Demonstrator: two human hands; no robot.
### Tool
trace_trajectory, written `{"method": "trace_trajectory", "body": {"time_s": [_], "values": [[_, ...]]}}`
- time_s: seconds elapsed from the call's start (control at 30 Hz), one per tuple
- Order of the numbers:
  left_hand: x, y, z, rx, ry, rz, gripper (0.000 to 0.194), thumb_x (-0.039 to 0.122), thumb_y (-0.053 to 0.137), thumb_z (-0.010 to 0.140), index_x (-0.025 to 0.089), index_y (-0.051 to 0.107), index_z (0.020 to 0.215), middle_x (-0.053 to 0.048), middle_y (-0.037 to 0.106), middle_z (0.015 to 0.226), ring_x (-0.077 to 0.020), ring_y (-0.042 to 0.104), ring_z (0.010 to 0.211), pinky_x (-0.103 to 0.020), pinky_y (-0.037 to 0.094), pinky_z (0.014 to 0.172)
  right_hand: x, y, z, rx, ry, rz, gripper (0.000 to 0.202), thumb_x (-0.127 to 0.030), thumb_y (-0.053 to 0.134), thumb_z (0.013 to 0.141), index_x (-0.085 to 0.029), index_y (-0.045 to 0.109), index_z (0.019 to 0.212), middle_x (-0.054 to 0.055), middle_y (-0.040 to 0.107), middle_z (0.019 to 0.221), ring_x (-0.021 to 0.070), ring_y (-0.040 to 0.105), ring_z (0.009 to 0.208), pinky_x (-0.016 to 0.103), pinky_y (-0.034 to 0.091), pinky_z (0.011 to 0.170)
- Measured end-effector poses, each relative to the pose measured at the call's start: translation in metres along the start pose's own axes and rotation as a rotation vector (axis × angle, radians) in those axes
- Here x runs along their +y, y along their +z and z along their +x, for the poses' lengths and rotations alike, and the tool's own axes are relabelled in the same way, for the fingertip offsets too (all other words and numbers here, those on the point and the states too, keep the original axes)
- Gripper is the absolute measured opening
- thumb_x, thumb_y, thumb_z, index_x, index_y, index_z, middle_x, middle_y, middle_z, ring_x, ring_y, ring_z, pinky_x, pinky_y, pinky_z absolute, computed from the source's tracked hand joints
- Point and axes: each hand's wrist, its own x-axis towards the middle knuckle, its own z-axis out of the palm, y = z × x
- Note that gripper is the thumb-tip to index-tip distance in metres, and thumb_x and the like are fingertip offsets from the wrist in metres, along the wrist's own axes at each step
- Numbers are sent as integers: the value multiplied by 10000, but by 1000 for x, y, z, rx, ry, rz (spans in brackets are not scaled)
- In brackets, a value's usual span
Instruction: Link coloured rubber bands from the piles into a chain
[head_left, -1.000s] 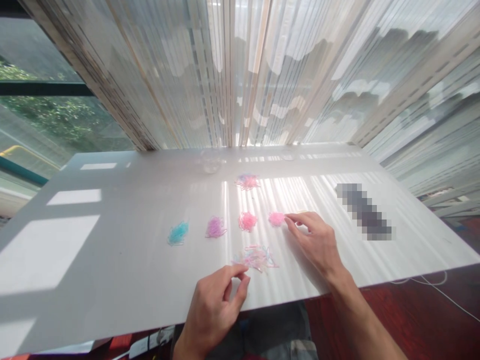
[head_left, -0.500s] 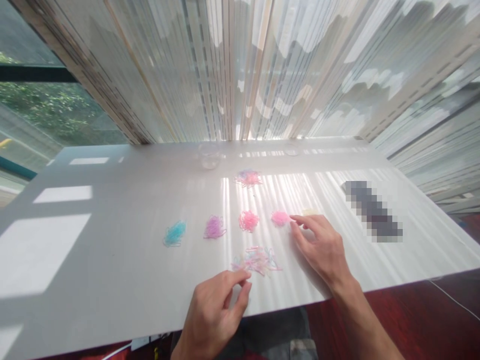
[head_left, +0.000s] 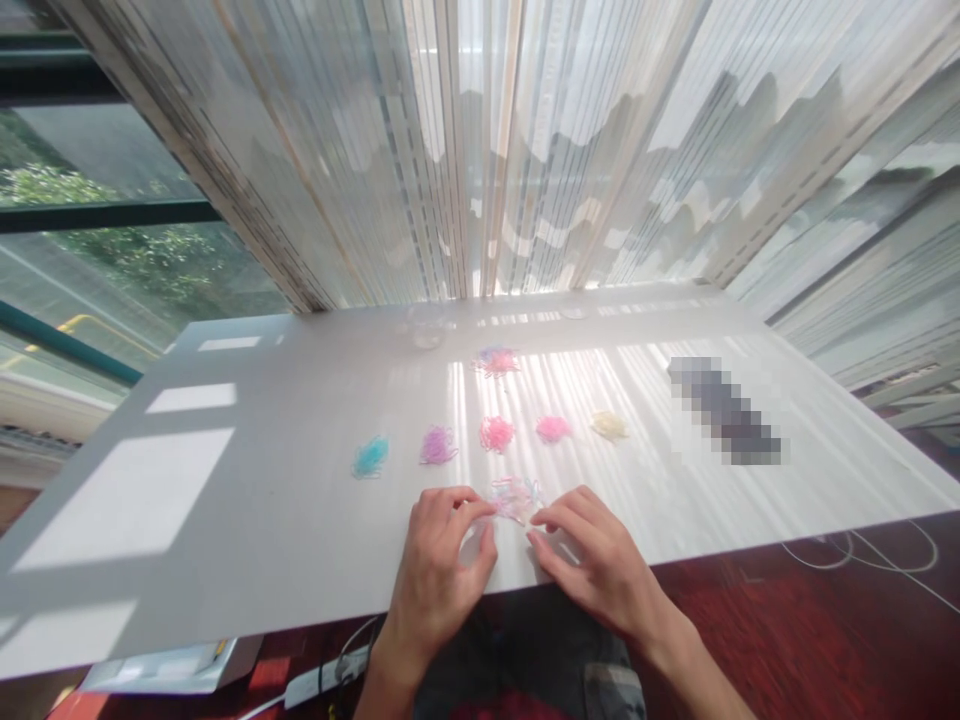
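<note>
Small loop-like clips or bands lie in piles on the white table (head_left: 315, 400). A mixed pastel pile (head_left: 516, 497) is nearest me, with my left hand (head_left: 454, 550) at its left edge and my right hand (head_left: 581, 550) at its right edge. The fingers of both hands are apart, and I make out nothing in them. Beyond runs a row: a teal pile (head_left: 370, 457), a purple pile (head_left: 438, 445), a red-pink pile (head_left: 496, 434), a pink pile (head_left: 553, 428) and a pale yellow pile (head_left: 609, 426). Another mixed pile (head_left: 496, 361) lies farther back.
A clear round container (head_left: 427, 328) and a clear disc (head_left: 574, 313) stand near the back edge. At the right lies a pixelated dark object (head_left: 726, 412). Below the table at left are a power strip (head_left: 322, 683) and cables. Striped curtains hang behind.
My right hand has moved from the pink pile down to the near mixed pile, uncovering the yellow pile. My left hand has shifted slightly, and the view has tilted.
</note>
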Motion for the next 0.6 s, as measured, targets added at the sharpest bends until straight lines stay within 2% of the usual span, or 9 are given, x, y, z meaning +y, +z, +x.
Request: {"method": "trace_trajectory", "body": {"time_s": [0.33, 0.6], "values": [[-2, 2, 2, 16, 36, -12, 124, 127, 599, 949, 209, 675, 1004, -77, 657, 1031, -259, 591, 998, -430, 519, 885, -6, 17, 3, 26, 26, -140, 107, -109, 635, 934, -201, 642, 880, 26, 610, 778, 214, 574, 753, 341, 495, 690], [-2, 1, 2, 25, 51, -28, 89, 181, 648, 947, 209, 683, 1024, -76, 672, 1025, -258, 606, 982, -419, 535, 872, -6, 12, 5, 83, 15, -79, 110, -109, 629, 938, -208, 659, 905, 19, 611, 766, 203, 588, 739, 317, 493, 673]]}}
